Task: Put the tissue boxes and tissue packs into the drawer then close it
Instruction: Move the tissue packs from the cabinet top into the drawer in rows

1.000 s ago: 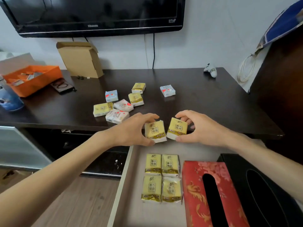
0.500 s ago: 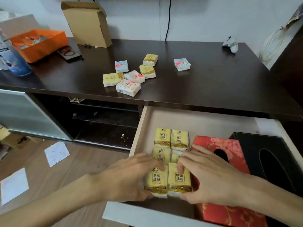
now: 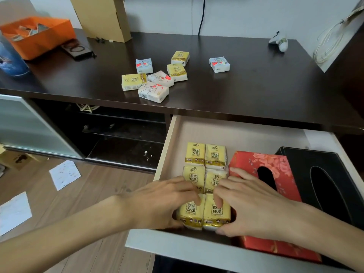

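The drawer (image 3: 167,146) stands pulled open under the dark table top. At its front my left hand (image 3: 159,203) grips a yellow tissue pack (image 3: 190,212) and my right hand (image 3: 254,205) grips a second yellow tissue pack (image 3: 216,213) beside it. Both packs rest low in the drawer, in line with several yellow packs (image 3: 205,156) lying behind them. A red floral tissue box (image 3: 262,162) and a black tissue box (image 3: 325,174) lie to the right in the drawer. Several loose tissue packs (image 3: 153,92) lie on the table top (image 3: 256,91).
An orange box (image 3: 37,36), a cardboard box (image 3: 102,16), a dark phone case (image 3: 77,50) and a blue bottle (image 3: 10,60) stand at the table's back left. A small white object (image 3: 280,41) lies back right. Sheets of paper (image 3: 64,174) lie on the wooden floor.
Both hands carried the two yellow packs from the table edge down into the front of the drawer and lowered them next to the other yellow packs. My view tilted downward.
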Motion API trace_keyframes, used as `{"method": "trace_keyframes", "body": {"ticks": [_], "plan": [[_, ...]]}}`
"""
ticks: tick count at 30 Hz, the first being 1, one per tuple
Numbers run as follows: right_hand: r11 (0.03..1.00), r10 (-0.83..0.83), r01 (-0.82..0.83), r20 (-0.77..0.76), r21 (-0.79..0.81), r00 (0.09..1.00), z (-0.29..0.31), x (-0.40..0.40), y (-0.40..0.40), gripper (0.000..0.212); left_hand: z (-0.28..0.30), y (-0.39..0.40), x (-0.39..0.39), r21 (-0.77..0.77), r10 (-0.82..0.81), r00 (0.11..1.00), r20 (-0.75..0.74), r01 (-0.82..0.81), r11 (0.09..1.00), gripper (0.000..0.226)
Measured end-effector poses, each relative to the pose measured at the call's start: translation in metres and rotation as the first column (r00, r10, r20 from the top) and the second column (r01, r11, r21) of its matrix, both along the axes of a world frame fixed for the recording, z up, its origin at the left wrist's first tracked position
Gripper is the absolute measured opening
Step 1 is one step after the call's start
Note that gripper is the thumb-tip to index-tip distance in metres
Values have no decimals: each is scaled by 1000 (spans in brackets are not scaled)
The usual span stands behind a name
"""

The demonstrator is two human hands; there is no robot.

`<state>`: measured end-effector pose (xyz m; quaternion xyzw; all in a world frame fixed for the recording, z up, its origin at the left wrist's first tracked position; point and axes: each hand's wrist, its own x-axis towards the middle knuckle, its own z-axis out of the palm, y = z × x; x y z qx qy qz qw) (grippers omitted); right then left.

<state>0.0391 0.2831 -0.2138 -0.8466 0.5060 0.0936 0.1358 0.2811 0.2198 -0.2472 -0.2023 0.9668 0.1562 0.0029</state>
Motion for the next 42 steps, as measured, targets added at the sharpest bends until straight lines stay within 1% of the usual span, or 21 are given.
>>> {"method": "trace_keyframes", "body": {"ticks": [4, 9, 13, 16, 18, 21, 25, 27, 29, 32, 34, 37, 39, 42], "plan": [[1000, 5, -6, -47, -24, 999, -6, 6, -1, 47, -5, -1, -2, -51, -41, 998, 52, 44, 998, 61], [999, 24, -26, -92, -30, 996, -9, 7, -2, 51, -10, -1, 0, -82, -60, 997, 57, 65, 995, 68], [998, 18, -19, -9, -60, 1000, -6, 1, -3, 52, -8, -1, -1, -74, -62, 997, 48, 65, 995, 68], [997, -33, 41, 125, -60, 992, 1, -7, -11, 36, 3, -7, 0, -64, -47, 999, -20, 45, 997, 56], [992, -81, 97, 185, -76, 979, 7, -14, -21, 27, 12, -15, 4, -77, 12, 996, -84, -18, 997, 47], [976, -120, 152, 195, -158, 973, 17, -26, -39, 18, 28, -32, 11, -67, 146, 976, -161, -159, 985, 36], [953, -165, 218, 244, -212, 956, 31, -34, -66, 15, 52, -62, 18, -53, 290, 922, -256, -313, 948, 23], [936, -188, 265, 307, -233, 933, 42, -32, -85, 14, 65, -80, 18, -41, 367, 875, -316, -399, 916, 23], [918, -208, 318, 394, -238, 895, 53, -27, -113, 12, 80, -102, 16, -22, 451, 807, -381, -496, 868, 23], [913, -212, 355, 507, -203, 836, 67, -18, -168, 6, 100, -141, 12, 4, 563, 698, -442, -626, 780, 20], [916, -216, 362, 549, -173, 808, 71, -9, -208, 13, 111, -168, 13, 2, 619, 642, -453, -693, 721, 23], [910, -248, 386, 547, -151, 799, 71, 5, -268, 31, 119, -210, 10, 15, 694, 577, -430, -765, 644, 24], [894, -286, 419, 518, -157, 806, 70, 11, -305, 43, 119, -232, 0, 15, 703, 601, -379, -756, 655, 28], [872, -321, 450, 471, -191, 822, 67, 14, -355, 57, 110, -259, -22, -38, 675, 688, -267, -707, 706, 35]]}}
